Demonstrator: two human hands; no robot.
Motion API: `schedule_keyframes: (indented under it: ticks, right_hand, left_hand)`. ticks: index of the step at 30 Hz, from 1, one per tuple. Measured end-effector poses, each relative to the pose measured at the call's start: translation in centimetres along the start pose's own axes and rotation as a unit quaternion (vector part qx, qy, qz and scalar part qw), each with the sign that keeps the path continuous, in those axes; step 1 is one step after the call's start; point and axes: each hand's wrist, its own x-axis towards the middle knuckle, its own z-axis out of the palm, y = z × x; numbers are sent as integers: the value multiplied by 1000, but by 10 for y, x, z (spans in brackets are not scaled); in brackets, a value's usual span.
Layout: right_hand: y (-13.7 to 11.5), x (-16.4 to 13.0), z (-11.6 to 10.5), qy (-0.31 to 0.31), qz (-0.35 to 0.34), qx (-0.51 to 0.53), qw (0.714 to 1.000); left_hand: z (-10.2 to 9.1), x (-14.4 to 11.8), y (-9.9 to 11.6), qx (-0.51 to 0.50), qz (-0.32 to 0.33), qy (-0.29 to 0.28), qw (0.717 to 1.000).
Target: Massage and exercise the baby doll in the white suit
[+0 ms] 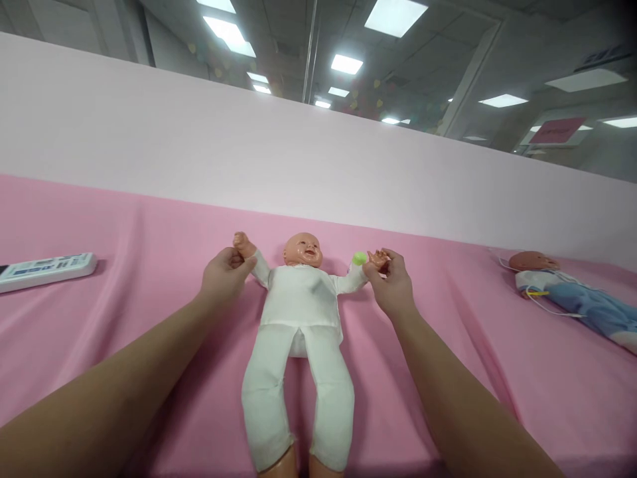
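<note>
Baby doll (300, 299), supine on pink sheet (149, 265): left hand (225, 275) and right hand (393, 284) fingers closed round its wrists, spreading arms.

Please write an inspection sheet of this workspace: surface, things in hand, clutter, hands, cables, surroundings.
Surface: pink cloth with folds, covering the whole work area.
Things in hand: baby doll in white clothes, lying face up, arms spread out.
Clutter: white remote control at far left; small green object beside the doll's hand; second doll in blue clothes at far right.
Hands: left hand closed on one doll wrist; right hand holding the doll's other hand.
Cables: thin white cable on the second doll.
Surroundings: pale partition wall; ceiling lights above.
</note>
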Motion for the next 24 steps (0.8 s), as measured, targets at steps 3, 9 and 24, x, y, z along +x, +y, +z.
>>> schedule_keyframes:
  ticks: [3, 9, 24]
  right_hand:
    - [-27, -20, 6, -102, -161, 29, 981]
    - [-51, -43, 17, -327, -347, -41, 878]
    - [-17, -16, 17, -90, -112, 100, 985]
  left_hand:
    - [4, -18, 17, 57, 133, -55, 988]
    - [9, -29, 24, 158, 324, -213, 908]
    - [6, -14, 14, 16, 39, -95, 995]
